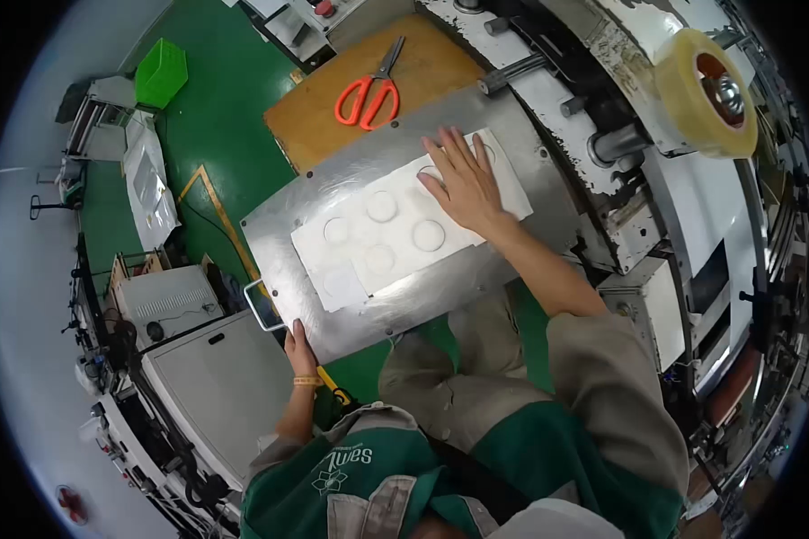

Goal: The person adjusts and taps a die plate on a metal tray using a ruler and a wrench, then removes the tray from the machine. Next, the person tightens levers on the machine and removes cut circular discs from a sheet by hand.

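A white sheet with several raised or cut circles lies on a shiny metal plate. My right hand rests flat on the right end of this sheet, fingers spread, covering part of a circle. A smaller white piece sits at the sheet's lower left corner, its edge overlapping. My left hand grips the plate's near left corner, close to a white wire handle; some of its fingers are hidden.
Orange-handled scissors lie on a brown board behind the plate. A machine with a roll of clear tape stands at right. A grey cabinet is at left, and a green bin on the far floor.
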The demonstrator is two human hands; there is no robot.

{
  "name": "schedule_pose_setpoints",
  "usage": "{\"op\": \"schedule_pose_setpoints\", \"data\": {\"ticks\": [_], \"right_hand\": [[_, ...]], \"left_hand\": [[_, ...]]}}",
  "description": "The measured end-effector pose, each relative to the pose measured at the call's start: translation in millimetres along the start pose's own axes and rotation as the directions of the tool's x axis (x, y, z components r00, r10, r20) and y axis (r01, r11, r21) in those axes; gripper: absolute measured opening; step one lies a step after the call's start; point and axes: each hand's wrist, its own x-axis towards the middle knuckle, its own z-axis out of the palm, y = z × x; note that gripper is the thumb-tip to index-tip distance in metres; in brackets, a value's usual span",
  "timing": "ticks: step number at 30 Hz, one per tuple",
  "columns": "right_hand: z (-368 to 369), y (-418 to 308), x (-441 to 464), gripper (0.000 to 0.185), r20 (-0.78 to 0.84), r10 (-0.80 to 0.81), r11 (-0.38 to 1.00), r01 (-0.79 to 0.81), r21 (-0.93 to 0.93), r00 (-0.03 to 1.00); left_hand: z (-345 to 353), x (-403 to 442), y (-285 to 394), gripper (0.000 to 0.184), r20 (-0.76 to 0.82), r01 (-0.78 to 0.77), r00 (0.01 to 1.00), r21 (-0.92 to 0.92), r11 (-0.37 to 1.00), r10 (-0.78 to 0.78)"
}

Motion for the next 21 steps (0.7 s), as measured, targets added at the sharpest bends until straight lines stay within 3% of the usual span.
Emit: {"op": "schedule_pose_setpoints", "data": {"ticks": [3,4,5,7,9,11,12,13,15,16,17,18,19,21], "right_hand": [[-39,-10,-27,0.052,-0.107,0.281,0.869,-0.205,0.451,0.954],[-51,-14,-44,0.053,-0.151,0.468,0.821,-0.365,0.439,0.871],[-62,-15,-66,0.055,-0.189,0.636,0.738,-0.519,0.432,0.748],[-46,14,-121,0.060,-0.172,0.906,0.421,-0.784,0.456,0.386],[-58,37,-141,0.064,0.014,0.982,0.178,-0.944,0.279,0.190],[-40,79,-161,0.067,0.184,0.957,0.081,-0.814,0.576,0.225],[-69,74,-141,0.066,0.331,0.930,-0.042,-0.846,0.531,0.161],[-70,79,-148,0.064,0.432,0.896,-0.179,-0.811,0.557,0.099],[-67,112,-149,0.060,0.609,0.793,-0.428,-0.690,0.585,0.024],[-72,113,-149,0.057,0.712,0.676,-0.523,-0.557,0.645,0.191],[-67,125,-158,0.054,0.757,0.642,-0.582,-0.565,0.585,0.122],[-62,136,-167,0.052,0.796,0.604,-0.638,-0.566,0.522,0.053],[-67,126,-155,0.047,0.816,0.576,-0.684,-0.514,0.517,0.055],[-68,118,-146,0.054,0.821,0.570,-0.693,-0.520,0.499,0.027]], "left_hand": [[17,-14,32,0.062,-0.114,0.028,0.993,0.138,0.990,-0.013],[14,-8,20,0.064,-0.139,0.007,0.990,0.137,0.991,0.012],[7,-6,14,0.065,-0.108,0.058,0.994,0.247,0.967,-0.032],[14,-14,24,0.067,-0.167,0.045,0.986,0.257,0.965,-0.002],[10,-15,30,0.073,-0.113,0.077,0.992,0.281,0.956,-0.047],[13,-16,40,0.075,-0.082,0.129,0.990,0.235,0.963,-0.112],[10,-18,56,0.076,-0.092,0.283,0.959,0.366,0.887,-0.268],[14,-24,69,0.079,-0.097,0.275,0.961,0.316,0.908,-0.257],[14,11,6,0.088,-0.144,0.293,0.943,-0.077,0.953,-0.302],[17,12,22,0.097,-0.180,0.369,0.917,0.045,0.928,-0.356],[21,3,51,0.105,-0.220,0.453,0.883,0.163,0.877,-0.415],[24,-4,67,0.106,-0.187,0.477,0.875,0.171,0.862,-0.447],[28,-6,83,0.107,-0.156,0.494,0.868,0.176,0.852,-0.471],[30,-10,81,0.106,-0.256,0.413,0.902,0.278,0.867,-0.347]]}}
